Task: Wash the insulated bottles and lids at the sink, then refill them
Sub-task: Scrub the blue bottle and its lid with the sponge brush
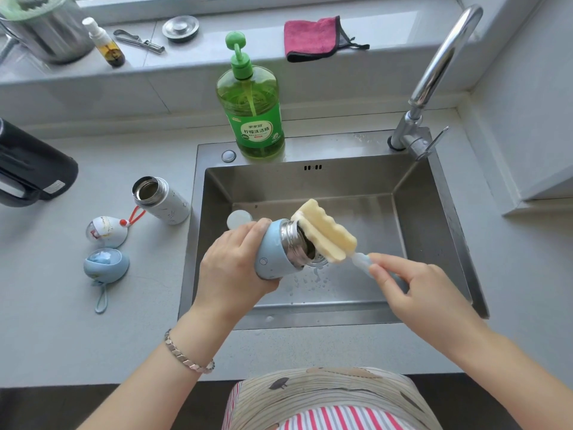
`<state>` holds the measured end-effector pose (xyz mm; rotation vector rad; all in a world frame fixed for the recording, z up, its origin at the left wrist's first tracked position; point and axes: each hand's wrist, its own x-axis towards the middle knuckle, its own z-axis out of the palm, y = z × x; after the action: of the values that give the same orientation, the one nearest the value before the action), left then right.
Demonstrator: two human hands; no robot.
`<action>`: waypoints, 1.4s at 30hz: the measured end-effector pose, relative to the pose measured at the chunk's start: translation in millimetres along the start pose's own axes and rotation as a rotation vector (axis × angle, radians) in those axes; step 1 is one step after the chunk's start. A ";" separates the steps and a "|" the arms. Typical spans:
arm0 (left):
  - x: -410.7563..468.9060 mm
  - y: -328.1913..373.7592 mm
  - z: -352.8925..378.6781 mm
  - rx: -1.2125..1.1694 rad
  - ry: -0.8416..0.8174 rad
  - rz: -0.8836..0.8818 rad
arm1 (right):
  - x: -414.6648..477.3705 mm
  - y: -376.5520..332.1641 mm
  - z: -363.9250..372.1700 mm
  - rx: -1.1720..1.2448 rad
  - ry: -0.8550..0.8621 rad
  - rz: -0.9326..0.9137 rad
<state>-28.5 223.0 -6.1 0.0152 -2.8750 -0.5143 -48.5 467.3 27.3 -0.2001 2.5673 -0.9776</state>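
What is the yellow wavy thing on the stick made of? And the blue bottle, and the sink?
The sponge brush: its yellow head looks like soft foam, matte and porous. The blue bottle: shiny metal neck and inside, probably stainless steel, under a smooth pale-blue coating. The sink: likely brushed stainless steel, judging by its grey, dull sheen.

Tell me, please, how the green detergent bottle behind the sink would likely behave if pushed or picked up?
The detergent bottle looks nearly full of green liquid, so probably heavy for its size. It is tall and stands on the sink rim beside the basin, so a push near the pump might tip it in. Its smooth plastic may be slippery.
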 end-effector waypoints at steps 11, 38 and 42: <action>0.2 17.3 -4.2 -0.542 -0.177 -0.371 | -0.7 -5.6 9.3 0.227 0.040 -0.001; 7.8 17.4 -10.3 -0.852 -0.273 -0.709 | -8.0 -5.7 38.5 0.357 0.052 0.065; 7.7 18.1 -11.7 -0.851 -0.288 -0.652 | -8.5 -5.1 36.9 0.388 0.052 0.066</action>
<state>-32.9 235.6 12.4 0.7982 -2.5859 -1.9337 -25.9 443.3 8.0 0.0173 2.3523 -1.4426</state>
